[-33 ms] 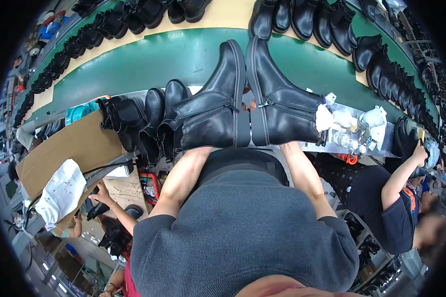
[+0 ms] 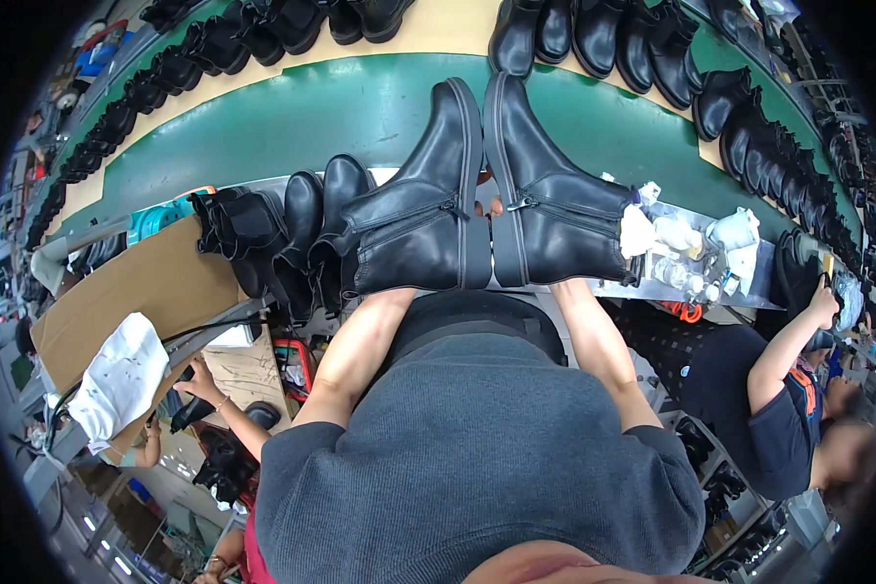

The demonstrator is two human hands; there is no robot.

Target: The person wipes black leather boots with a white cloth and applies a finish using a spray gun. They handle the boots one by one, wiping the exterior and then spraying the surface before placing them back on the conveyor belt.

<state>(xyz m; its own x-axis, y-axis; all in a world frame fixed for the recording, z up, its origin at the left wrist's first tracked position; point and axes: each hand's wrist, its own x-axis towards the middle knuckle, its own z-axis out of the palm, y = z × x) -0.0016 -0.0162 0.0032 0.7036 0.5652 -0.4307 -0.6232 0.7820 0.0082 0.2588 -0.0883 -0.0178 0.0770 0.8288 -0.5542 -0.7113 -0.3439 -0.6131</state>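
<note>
While soles touch, each boot (image 2: 428, 219) over its grip.

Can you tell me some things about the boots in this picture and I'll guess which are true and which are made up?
1. The person holds up two black boots, the left boot and the right boot, sole to sole. True.
2. The boots are red. False: both are black.
3. Each boot has a zip on its side. True: a zip runs along the side of each one.
4. The belt behind the boots is blue. False: it is green.
5. More black boots stand to the left of the held pair. True.
6. Nobody else is nearby. False: another person in a dark shirt works on the right.
</note>
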